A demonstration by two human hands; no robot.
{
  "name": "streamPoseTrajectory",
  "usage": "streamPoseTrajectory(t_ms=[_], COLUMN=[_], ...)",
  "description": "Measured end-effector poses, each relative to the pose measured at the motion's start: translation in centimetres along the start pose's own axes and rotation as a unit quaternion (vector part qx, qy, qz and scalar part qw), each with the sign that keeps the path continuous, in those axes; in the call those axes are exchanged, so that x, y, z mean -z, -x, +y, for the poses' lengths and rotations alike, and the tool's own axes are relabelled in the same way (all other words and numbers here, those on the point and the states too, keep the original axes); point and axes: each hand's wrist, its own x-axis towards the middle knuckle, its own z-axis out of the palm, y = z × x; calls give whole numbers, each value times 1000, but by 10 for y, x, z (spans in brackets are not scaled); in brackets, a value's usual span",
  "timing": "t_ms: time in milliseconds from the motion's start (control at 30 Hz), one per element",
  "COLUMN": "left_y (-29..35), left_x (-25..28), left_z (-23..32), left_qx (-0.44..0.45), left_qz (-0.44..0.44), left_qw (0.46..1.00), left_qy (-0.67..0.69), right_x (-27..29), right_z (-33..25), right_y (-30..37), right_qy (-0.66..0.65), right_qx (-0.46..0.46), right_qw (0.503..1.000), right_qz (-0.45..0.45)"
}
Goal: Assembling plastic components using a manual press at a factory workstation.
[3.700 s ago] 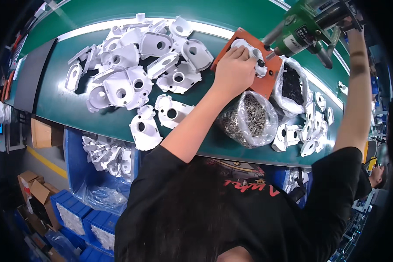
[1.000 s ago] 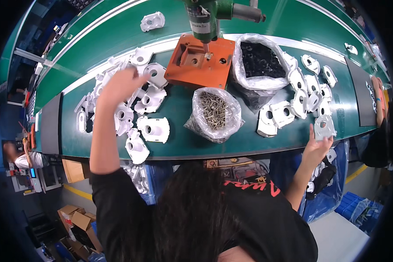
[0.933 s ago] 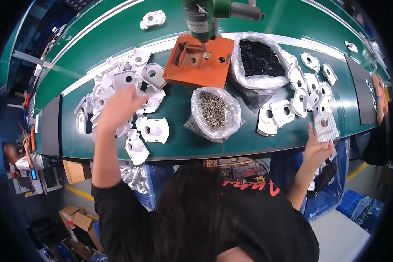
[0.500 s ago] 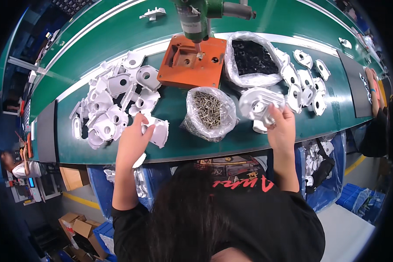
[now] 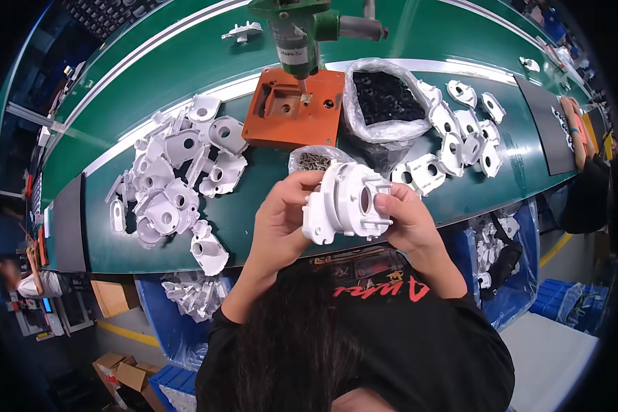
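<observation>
Close in front of me, my left hand (image 5: 279, 223) and my right hand (image 5: 412, 221) hold a white plastic housing (image 5: 343, 202) between them. It looks like two molded pieces brought together; the seam is partly hidden. Left fingers wrap its left side, while the right thumb presses near a round opening on the right. Just behind it, a clear plastic bag (image 5: 333, 150) of small metal screws or pins is partly covered by the housing. A pile of white plastic parts (image 5: 163, 178) lies to the left, and flatter white parts (image 5: 452, 152) lie to the right.
An orange fixture block (image 5: 323, 127) sits under a green press head (image 5: 292, 51). Beside it stands a bag of black parts (image 5: 391, 134). One white part (image 5: 208, 253) lies by the front table edge. Blue bins (image 5: 158, 316) are below; other people's arms (image 5: 578, 134) show at the sides.
My left hand has come from the left pile with a white piece, and my right hand has moved left with its own. Both now meet at the middle, before the screw bag.
</observation>
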Motion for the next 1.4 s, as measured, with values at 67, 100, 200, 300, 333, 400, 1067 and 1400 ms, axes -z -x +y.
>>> streamPoseTrajectory(t_ms=[67, 100, 200, 300, 333, 400, 1067, 1400], left_y=[-4, -4, -5, -7, -6, -7, -11, -8], left_x=[-1, -2, -3, -2, -2, -3, 2, 8], left_z=[-2, -2, -3, -5, -6, -5, -3, -13], left_qx=[-2, -1, 15, 16, 16, 16, 108, 100], left_qz=[-26, -27, -23, -37, -39, -44, -53, -38], left_qw=[999, 999, 999, 999, 999, 999, 984, 984], left_qy=[26, 27, 37, 24, 7, -9, 128, 145], right_x=[2, 0, -4, -2, -1, 7, 15, 11], right_z=[3, 3, 3, 3, 3, 4, -8, -9], right_y=[2, 2, 4, 2, 0, -1, 2, -2], right_qy=[-17, -5, 9, 35, 59, 77, 155, 178], right_qx=[-16, -5, 8, 15, 19, 17, 32, 57], right_qw=[1000, 1000, 1000, 999, 998, 996, 984, 981], right_qz=[0, 0, 2, 12, 21, 42, -83, -59])
